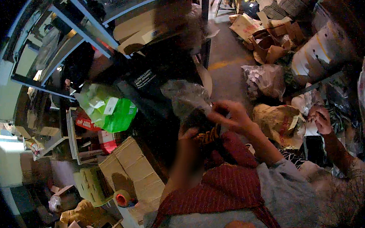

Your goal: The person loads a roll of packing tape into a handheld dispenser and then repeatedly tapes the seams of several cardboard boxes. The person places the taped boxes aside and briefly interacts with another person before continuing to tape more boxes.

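Head view: right hand (230, 116) pinches clear plastic bag (187, 98) mid-scene, holding mouth up; left hand (188, 135) beneath, fingers blurred, grip unclear, seemingly steadying striped item (208, 135); green bag (109, 109) far left.

left hand (189, 135) blurred – grip unclear, clear bag (187, 97) contents indistinct

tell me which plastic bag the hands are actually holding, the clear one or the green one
The clear plastic bag, pinched by the right hand at centre. The green bag sits apart to the left, untouched.
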